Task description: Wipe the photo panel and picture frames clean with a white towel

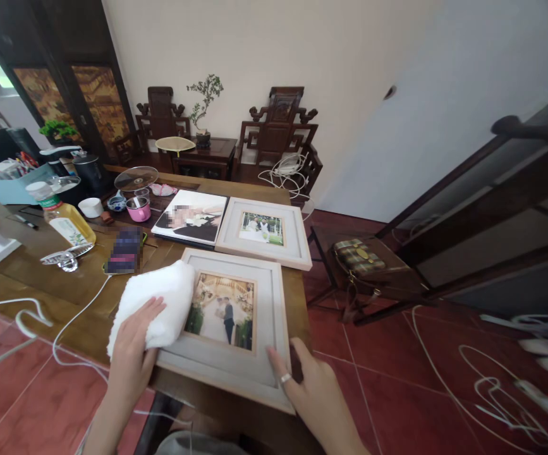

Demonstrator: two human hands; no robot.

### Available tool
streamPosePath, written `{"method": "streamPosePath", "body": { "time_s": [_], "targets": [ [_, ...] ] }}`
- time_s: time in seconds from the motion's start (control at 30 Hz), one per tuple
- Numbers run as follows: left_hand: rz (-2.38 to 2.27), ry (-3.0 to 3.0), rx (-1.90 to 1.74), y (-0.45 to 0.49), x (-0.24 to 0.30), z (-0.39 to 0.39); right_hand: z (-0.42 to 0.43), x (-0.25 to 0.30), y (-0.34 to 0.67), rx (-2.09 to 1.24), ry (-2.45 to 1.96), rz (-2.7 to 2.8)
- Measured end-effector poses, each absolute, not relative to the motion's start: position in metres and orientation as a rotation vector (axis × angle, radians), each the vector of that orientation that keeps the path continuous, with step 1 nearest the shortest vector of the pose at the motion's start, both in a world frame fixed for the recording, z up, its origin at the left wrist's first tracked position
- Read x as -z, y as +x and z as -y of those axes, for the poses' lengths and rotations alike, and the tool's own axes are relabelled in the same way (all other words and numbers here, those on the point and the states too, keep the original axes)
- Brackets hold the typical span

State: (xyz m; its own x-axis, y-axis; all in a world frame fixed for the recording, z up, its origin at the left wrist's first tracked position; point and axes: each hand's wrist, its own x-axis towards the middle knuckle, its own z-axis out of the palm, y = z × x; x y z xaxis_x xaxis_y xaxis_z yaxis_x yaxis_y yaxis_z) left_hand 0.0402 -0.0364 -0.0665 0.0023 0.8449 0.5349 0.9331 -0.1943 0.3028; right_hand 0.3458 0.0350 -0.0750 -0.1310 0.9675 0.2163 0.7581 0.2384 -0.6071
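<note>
Your right hand (315,387) grips the near picture frame (233,309) by its right edge, digits slightly apart. Your left hand (134,332) holds the white cloth (162,284), fingers nearly straight, on the frame's left side. Wiping appears under way; how much is done or left cannot be told. Beyond, the far frame (261,229) and photo panel (191,219) lie on the table (81,284), untouched.

Before you, the wooden counter (62,292) carries a nearer framed photo (233,309), a farther framed photo (261,229), a photo panel (191,216) beside that, a phone (126,249), a bottle (71,222) and a light-blue box (15,185).
</note>
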Motion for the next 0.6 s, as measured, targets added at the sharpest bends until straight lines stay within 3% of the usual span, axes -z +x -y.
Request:
{"method": "streamPosePath", "body": {
  "time_s": [0.17,0.3,0.47,0.6],
  "targets": [
    [1.901,-1.89,1.124,0.073,0.051,0.032,-0.011,0.06,0.321,-0.358,-1.275,1.79],
    [1.803,-1.872,1.272,0.117,0.044,0.021,0.031,0.05,0.28,-0.871,-0.906,1.715],
    [1.727,-1.94,1.304,0.155,0.041,0.015,0.053,0.05,0.252,-1.288,-0.932,1.28],
    [1.711,-1.93,1.289,0.168,0.044,0.015,0.049,0.052,0.257,-1.429,-1.0,0.966]
  ]
}}
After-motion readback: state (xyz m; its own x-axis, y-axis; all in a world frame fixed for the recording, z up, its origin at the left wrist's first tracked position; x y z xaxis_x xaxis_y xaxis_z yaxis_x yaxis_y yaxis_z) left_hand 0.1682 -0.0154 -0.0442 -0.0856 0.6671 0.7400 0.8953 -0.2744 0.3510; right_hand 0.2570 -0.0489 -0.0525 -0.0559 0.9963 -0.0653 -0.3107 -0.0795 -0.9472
